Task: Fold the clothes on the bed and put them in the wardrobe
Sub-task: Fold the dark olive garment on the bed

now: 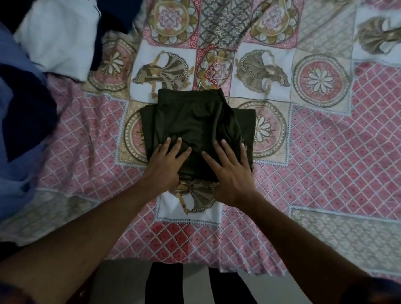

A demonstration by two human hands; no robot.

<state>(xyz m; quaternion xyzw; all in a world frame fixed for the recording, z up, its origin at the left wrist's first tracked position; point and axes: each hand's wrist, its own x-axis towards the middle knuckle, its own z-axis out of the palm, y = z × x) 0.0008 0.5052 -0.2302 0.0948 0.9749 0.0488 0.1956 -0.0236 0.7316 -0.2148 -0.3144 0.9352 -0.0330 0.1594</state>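
A dark olive garment [196, 121] lies folded into a rough square in the middle of the patterned bed cover [332, 157]. My left hand [165, 164] rests flat on its near left part with the fingers spread. On the near right part my right hand [231, 171] presses down, fingers straight and spread. Neither hand grips the cloth. The wardrobe is out of view.
A heap of unfolded clothes fills the left side: a white piece [60, 28], a light blue piece [14, 120] and a dark navy piece [29, 112]. The bed's near edge [190, 264] runs across the bottom, with floor and my legs below it.
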